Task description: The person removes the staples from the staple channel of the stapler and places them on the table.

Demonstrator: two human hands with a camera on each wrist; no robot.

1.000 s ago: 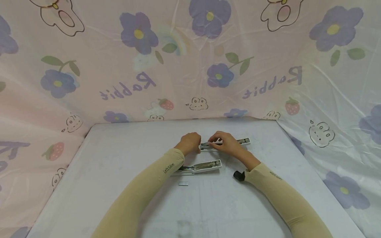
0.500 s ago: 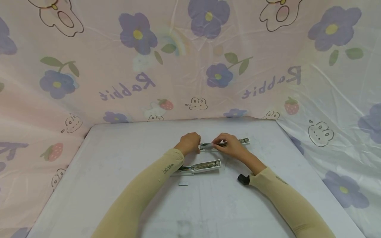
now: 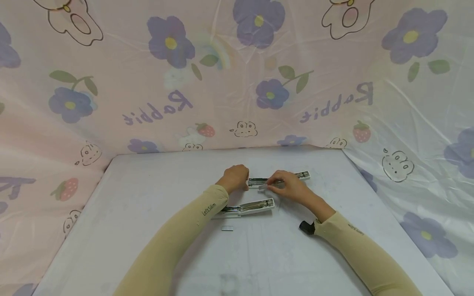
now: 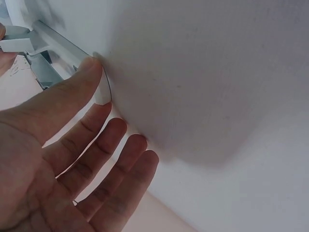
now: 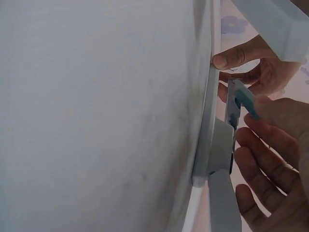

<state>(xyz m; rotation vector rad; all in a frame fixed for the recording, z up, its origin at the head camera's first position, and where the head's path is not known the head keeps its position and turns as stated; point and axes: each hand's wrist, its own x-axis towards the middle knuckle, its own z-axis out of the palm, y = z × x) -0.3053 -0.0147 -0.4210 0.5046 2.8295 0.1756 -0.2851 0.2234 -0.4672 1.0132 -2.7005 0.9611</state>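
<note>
An opened white stapler [image 3: 305,175] lies at the back of the table, its metal magazine exposed. My left hand [image 3: 235,178] pinches the stapler's left end between thumb and index finger; the other fingers extend loosely in the left wrist view [image 4: 63,145]. Between thumb and index finger, my right hand [image 3: 290,186] holds a small strip of staples [image 3: 262,187]. In the right wrist view this strip of staples [image 5: 247,102] is beside the magazine, tilted; whether they touch I cannot tell. Nearer me lies a second opened stapler [image 3: 257,205], partly hidden by the left forearm.
Another strip of staples [image 3: 227,228] lies on the white table [image 3: 148,205] in front of the second stapler. A black device [image 3: 307,227] sticks out at the right sleeve's cuff. Patterned cloth [image 3: 222,82] hangs behind the table and along both sides.
My right hand has drawn back slightly right and toward me, bringing the strip of staples from over the magazine to its near side. The left hand keeps its grip on the stapler's end.
</note>
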